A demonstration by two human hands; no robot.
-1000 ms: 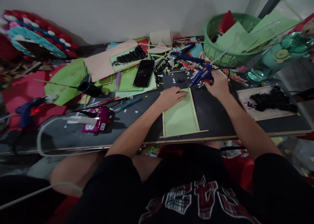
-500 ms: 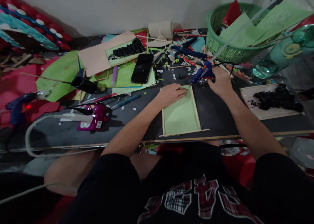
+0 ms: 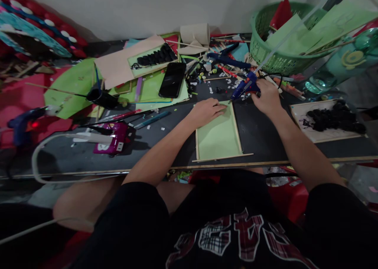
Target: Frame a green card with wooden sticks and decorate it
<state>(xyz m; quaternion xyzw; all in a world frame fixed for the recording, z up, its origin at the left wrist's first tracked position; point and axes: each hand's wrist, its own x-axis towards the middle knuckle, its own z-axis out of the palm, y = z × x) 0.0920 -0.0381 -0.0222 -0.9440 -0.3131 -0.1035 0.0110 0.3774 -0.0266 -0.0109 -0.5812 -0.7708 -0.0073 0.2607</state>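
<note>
A light green sheet of paper lies on the dark table in front of me, with thin wooden sticks along its sides and near edge. The near stick juts out past the right corner. My left hand rests flat on the sheet's far part, fingers stretched toward the right. In my right hand is a blue glue gun, its nozzle at the sheet's far right corner. My right fingers are wrapped round its handle and partly hidden.
A black phone, a purple power socket and a second glue gun with a red light lie left. Paper scraps and sticks litter the back. A green basket, a bottle and a framed panel with black lumps stand right.
The view has shifted very slightly. Both hands and the glue gun stay in almost the same place over the sheet.
</note>
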